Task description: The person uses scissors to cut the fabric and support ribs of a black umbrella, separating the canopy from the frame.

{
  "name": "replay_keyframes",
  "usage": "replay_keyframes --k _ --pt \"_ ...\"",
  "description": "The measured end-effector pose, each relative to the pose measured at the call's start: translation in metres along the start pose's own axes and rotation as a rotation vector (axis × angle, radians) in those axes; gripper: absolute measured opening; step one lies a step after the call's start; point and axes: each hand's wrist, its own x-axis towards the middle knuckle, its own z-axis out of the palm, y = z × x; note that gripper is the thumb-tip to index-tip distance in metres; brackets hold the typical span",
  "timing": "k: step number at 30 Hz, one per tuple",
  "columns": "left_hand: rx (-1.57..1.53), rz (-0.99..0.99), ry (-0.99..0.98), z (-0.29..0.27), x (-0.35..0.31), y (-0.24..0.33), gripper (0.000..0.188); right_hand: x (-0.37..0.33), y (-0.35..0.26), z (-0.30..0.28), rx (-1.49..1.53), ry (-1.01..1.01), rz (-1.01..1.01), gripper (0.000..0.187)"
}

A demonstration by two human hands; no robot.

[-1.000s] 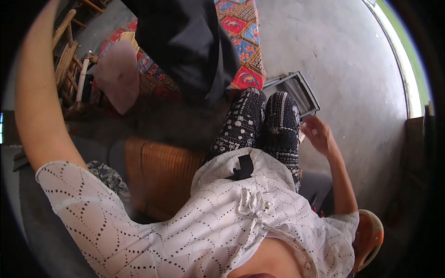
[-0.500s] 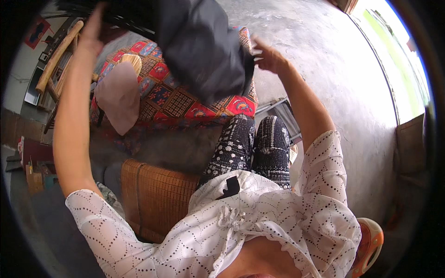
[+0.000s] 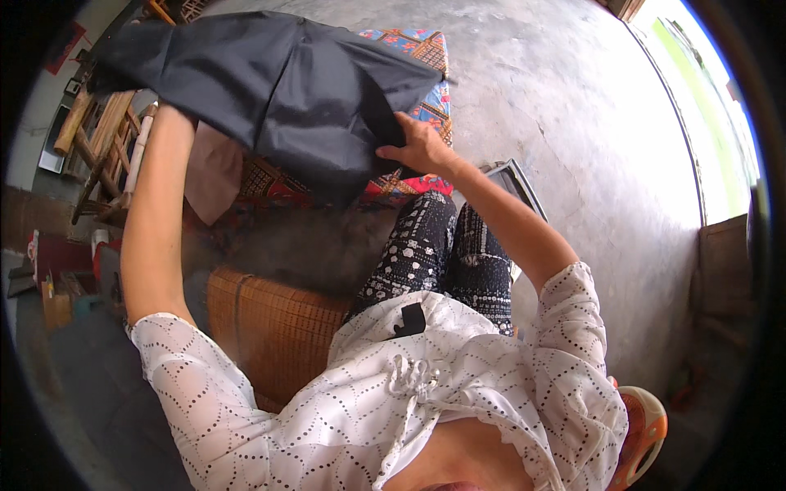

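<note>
A large sheet of shiny black fabric [image 3: 237,78], creased and with seam-like lines, spreads over the patterned cloth in front of me. My left forearm reaches up beneath it, and the fabric hides my left hand. At the fabric's right end, my right hand [image 3: 419,146] grips the edge, thumb toward me and fingers on the far side. Under the black fabric lies a red, blue and brown patterned cloth [image 3: 438,106], draped over a low surface. A plain brownish piece of cloth [image 3: 214,176] hangs beside my left forearm.
Wooden poles and a chair-like frame [image 3: 102,143] stand at the far left. A woven bamboo mat or backrest [image 3: 270,327] is by my left side. A grey-framed object [image 3: 520,184] sits past my right knee on the concrete floor [image 3: 606,164]. An orange and white rounded object [image 3: 647,434] lies behind my right arm.
The black fabric, bunched and hanging before, is now spread wider and flatter. My right hand has moved left and slightly down onto its edge. My left hand has gone under the fabric.
</note>
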Motion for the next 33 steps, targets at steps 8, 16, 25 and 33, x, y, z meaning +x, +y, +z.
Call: replay_keyframes --k 8,16,25,33 --pt "0.011 -0.135 0.16 -0.065 -0.054 -0.06 0.059 -0.114 -0.033 0.026 -0.258 -0.138 -0.645 0.046" --pt "-0.01 -0.238 0.278 -0.108 -0.102 -0.107 0.056 -0.209 -0.02 -0.008 -0.259 -0.095 -0.358 0.038" --pt "-0.031 -0.252 0.269 -0.085 -0.094 -0.126 0.053 -0.206 0.011 -0.043 -0.471 0.123 -0.038 0.036" --pt "-0.03 -0.226 0.273 -0.076 -0.066 -0.128 0.05 -0.22 0.056 -0.059 0.649 0.699 0.32 0.023"
